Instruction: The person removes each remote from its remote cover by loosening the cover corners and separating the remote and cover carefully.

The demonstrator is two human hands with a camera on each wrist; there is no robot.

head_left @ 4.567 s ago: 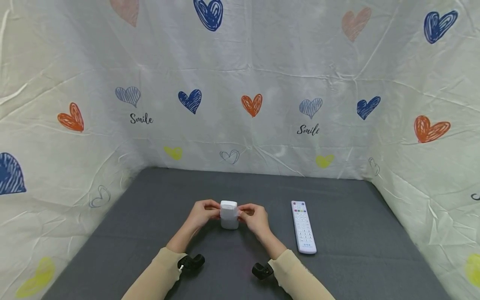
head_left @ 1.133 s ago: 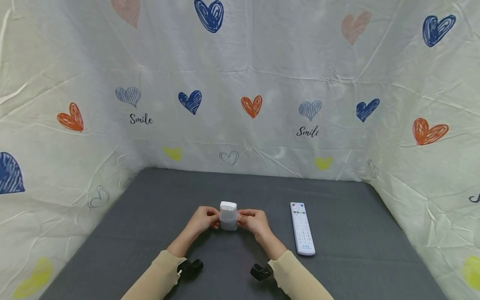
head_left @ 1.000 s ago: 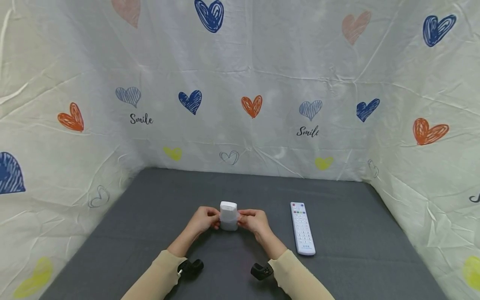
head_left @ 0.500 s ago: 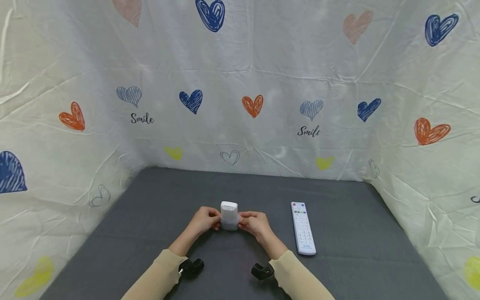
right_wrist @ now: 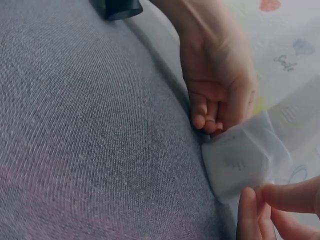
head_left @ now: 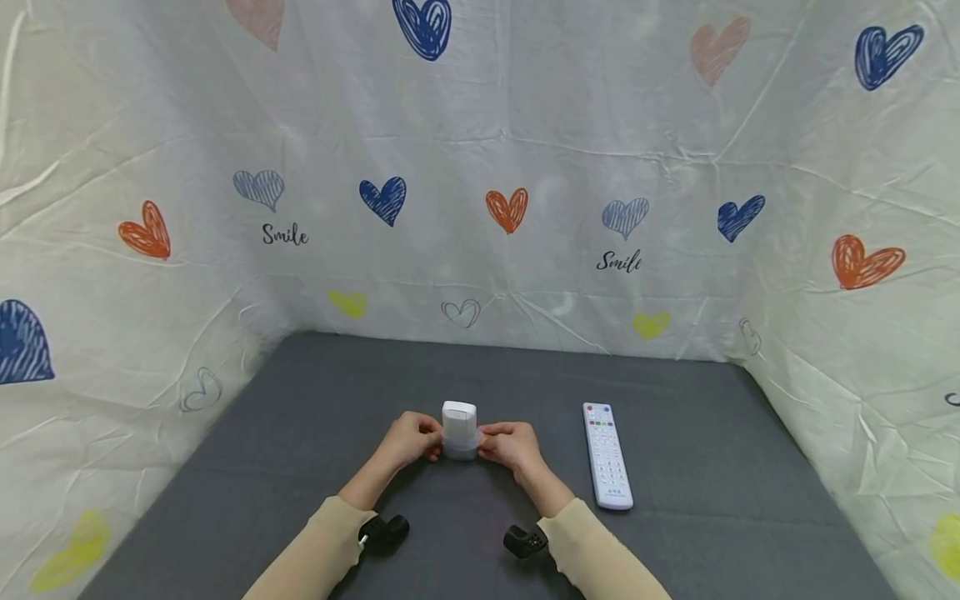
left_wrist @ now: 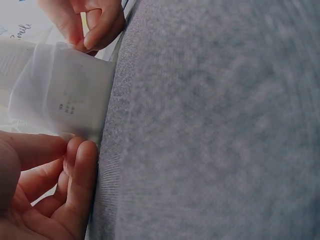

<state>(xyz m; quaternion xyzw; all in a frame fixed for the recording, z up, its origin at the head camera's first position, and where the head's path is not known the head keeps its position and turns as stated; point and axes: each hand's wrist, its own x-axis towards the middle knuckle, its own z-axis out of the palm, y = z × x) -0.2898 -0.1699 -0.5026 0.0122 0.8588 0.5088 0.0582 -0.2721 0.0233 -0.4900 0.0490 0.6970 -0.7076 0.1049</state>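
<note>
A white, round-cornered device (head_left: 459,419) stands upright on the table, perhaps a remote control; its kind is not certain. Around its lower part sits a translucent plastic sleeve (head_left: 461,451), loose and creased at its upper edge (left_wrist: 42,90). Small print shows through near the bottom in the left wrist view. My left hand (head_left: 409,440) pinches the sleeve's left side between thumb and finger. On the opposite side my right hand (head_left: 513,447) pinches it likewise, seen close in the right wrist view, where the fingertips (right_wrist: 260,192) meet at the film.
A long white remote control (head_left: 608,458) with many buttons lies face up to the right of my right hand. Dark grey cloth (head_left: 360,375) covers the table. White fabric (head_left: 555,258) printed with hearts hangs behind and at both sides.
Compared with several seconds ago, both hands are lower and the sleeve's upper edge has slid down, baring more of the device. The device and the lying remote control stay in place.
</note>
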